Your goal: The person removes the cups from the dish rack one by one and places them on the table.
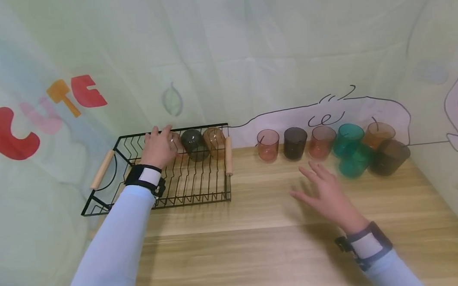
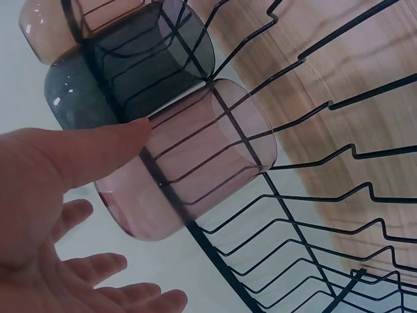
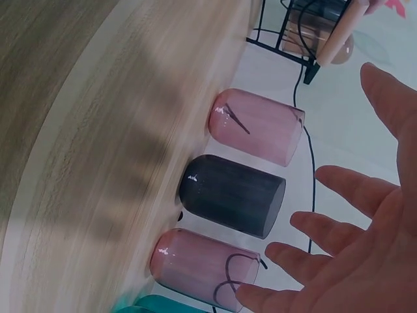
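In the wire rack (image 1: 198,200), a pink glass (image 2: 208,143), a dark grey glass (image 1: 194,145) and an amber glass (image 1: 215,140) stand upside down side by side along the back. My left hand (image 1: 159,150) is over the rack at the pink one, its thumb overlapping that glass in the left wrist view and the other fingers spread loosely. Above the table, my right hand (image 1: 329,194) has its fingers apart and holds nothing. In front of it stand a pink glass (image 1: 268,147), a dark glass (image 1: 295,144) and another pink glass (image 1: 322,143), mouths up.
Farther right are teal glasses (image 1: 348,137), an amber glass (image 1: 381,131) and a dark brown glass (image 1: 391,157), grouped closely. The rack has wooden handles (image 1: 229,156) at its ends. A printed curtain (image 1: 225,74) hangs behind the wooden table (image 1: 227,255).
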{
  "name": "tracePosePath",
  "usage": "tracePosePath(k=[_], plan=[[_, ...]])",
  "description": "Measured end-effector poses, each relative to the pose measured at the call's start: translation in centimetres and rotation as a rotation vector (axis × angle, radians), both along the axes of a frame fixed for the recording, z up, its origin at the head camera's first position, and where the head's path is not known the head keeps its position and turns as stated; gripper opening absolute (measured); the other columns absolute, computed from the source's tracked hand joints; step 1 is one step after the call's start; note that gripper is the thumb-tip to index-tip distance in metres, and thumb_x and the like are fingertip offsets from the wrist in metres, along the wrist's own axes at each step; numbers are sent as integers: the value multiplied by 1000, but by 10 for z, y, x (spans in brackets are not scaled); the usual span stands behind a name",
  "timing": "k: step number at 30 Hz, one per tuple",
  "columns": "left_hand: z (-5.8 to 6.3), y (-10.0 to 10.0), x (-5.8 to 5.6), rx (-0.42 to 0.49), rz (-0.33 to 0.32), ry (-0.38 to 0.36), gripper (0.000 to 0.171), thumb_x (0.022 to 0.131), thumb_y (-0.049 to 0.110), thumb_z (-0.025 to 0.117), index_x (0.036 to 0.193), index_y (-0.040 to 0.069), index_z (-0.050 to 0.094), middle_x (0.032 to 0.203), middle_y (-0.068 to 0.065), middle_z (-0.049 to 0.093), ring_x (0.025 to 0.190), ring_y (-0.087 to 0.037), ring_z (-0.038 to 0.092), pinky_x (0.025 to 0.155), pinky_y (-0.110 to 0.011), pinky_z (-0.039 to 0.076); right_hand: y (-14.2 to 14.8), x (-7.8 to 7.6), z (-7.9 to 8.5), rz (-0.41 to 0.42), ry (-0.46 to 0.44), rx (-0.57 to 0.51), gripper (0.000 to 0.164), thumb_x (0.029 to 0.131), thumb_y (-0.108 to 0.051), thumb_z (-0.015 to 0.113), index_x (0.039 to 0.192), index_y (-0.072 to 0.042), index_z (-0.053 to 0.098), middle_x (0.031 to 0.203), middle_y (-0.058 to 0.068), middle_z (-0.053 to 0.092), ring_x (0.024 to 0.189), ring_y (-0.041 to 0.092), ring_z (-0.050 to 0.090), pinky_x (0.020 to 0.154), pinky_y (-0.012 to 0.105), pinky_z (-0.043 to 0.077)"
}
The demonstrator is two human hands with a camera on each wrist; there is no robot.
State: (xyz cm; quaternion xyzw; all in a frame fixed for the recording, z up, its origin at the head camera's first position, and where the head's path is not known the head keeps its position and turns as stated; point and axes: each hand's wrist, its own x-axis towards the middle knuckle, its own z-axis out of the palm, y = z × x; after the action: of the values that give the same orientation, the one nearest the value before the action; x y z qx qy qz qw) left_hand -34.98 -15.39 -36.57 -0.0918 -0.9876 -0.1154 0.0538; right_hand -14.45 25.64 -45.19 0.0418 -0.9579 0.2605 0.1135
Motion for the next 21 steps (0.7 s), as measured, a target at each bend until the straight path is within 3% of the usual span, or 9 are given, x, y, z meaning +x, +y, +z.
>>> tracePosePath(k=[7, 15, 21], plan=[[-3, 3, -9, -21, -48, 17, 55, 90, 7, 48, 143, 6, 34, 144, -32, 31, 137, -48, 20, 112, -62, 17, 0, 1, 2, -1, -6, -15, 81, 78, -62, 63, 140, -14, 44, 152, 18, 26, 139, 42, 23, 107, 65, 23], [-9, 4, -13, 5, -37, -44, 63, 84, 0, 55, 143, 5, 34, 146, -32, 28, 134, -49, 26, 106, -60, 31, 2, 0, 1, -16, -23, -18, 79, 78, -59, 65, 141, -18, 42, 152, 17, 27, 139, 42, 23, 107, 64, 24], [-10, 4, -11, 36, -39, -29, 51, 91, 5, 48, 141, 1, 37, 141, -29, 37, 132, -43, 34, 107, -56, 33, 3, 0, 1, -30, -11, -19, 78, 78, -60, 64, 140, -18, 43, 153, 14, 27, 140, 38, 24, 109, 61, 24]])
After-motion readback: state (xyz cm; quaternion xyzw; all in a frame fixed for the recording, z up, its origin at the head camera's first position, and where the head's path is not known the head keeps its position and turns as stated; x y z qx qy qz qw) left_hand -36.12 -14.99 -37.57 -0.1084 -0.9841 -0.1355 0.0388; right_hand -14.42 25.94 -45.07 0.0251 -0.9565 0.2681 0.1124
